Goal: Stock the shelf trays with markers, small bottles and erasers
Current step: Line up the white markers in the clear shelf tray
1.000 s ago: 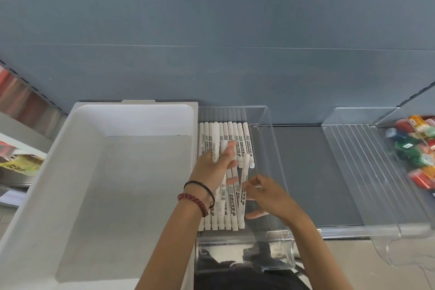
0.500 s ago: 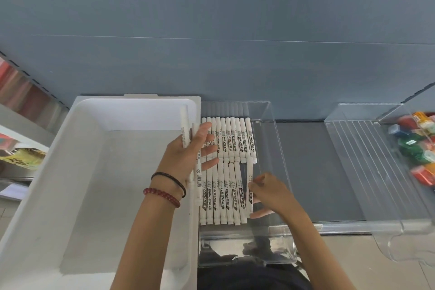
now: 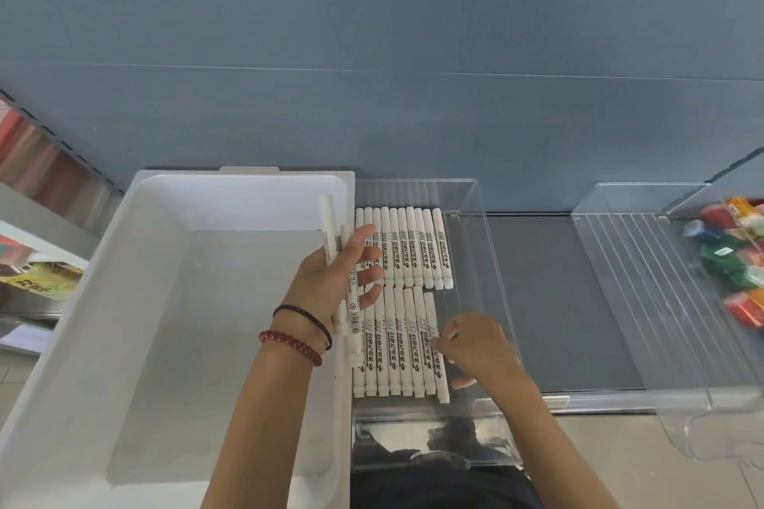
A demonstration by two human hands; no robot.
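Left grip (image 3: 330, 285) clasped loose markers (image 3: 328, 227); right grip (image 3: 475, 347) pinched rightmost front-row marker (image 3: 430, 310) in clear tray (image 3: 496, 281).

1. Soft, even light is filling the frame, leaving the blue wall (image 3: 372, 54) flat.
2. The white bin (image 3: 124, 302) at 8 o'clock is glowing brightest.
3. The clear tray (image 3: 434, 442) is mirroring a dark silhouette at 6 o'clock.
4. Print on the markers (image 3: 413, 252) is reading sharp; small bottles (image 3: 731, 256) at 3 o'clock are smearing.
5. Wide-angle distortion is bowing lines at 9 and 3 o'clock.
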